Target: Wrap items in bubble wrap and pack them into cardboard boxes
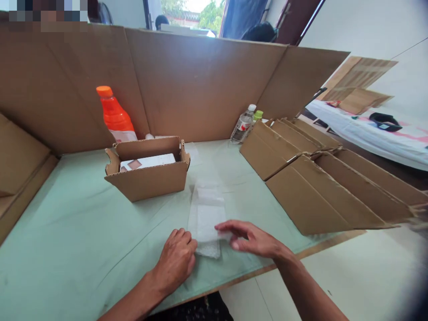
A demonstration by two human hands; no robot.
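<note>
A clear bubble-wrap bag lies flat on the green tablecloth in front of me, its long side pointing away. At its near left edge my left hand is closed, fingers curled, seemingly with the bag's edge in its grip; the fingertips are partly hidden. My right hand is open over the bag's right edge, fingers stretched toward the left and thumb apart. Whether its fingertips touch the plastic, I cannot tell. Beyond my left hand stands an open cardboard box holding a white carton.
Cardboard panels wall off the table's back. An orange bottle stands behind the box, a clear plastic bottle at the back right. Divided cardboard boxes line the right side. The tablecloth ends at the near edge.
</note>
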